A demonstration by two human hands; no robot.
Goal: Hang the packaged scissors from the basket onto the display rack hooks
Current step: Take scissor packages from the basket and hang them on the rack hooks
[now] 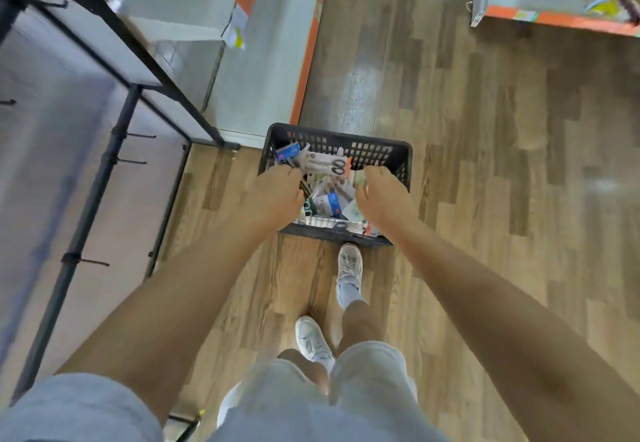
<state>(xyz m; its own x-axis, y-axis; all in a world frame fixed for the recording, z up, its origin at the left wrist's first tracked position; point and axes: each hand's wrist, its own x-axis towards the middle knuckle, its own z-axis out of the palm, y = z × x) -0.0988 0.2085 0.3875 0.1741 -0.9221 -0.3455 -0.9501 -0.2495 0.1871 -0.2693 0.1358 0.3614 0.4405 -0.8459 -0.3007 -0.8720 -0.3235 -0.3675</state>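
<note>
Nearest, pale shorts and two white shoes are seen on the wood-plank floor, one shoe set further forward, just short of the basket's near wall. Both bare arms are stretched down to a black slotted basket standing on the floor. The left hand is laid over the basket's left side with its fingers curled down among the contents; whether a pack is gripped cannot be told. The right hand is held over the right side, fingers likewise bent downward, its grasp hidden. Between the hands the packaged scissors are seen lying jumbled in the basket, one dark-handled pair uppermost at the far side. To the left, the black display rack rises with bare hooks projecting. Further off, orange-edged shelf bases and blurred goods are seen.
</note>
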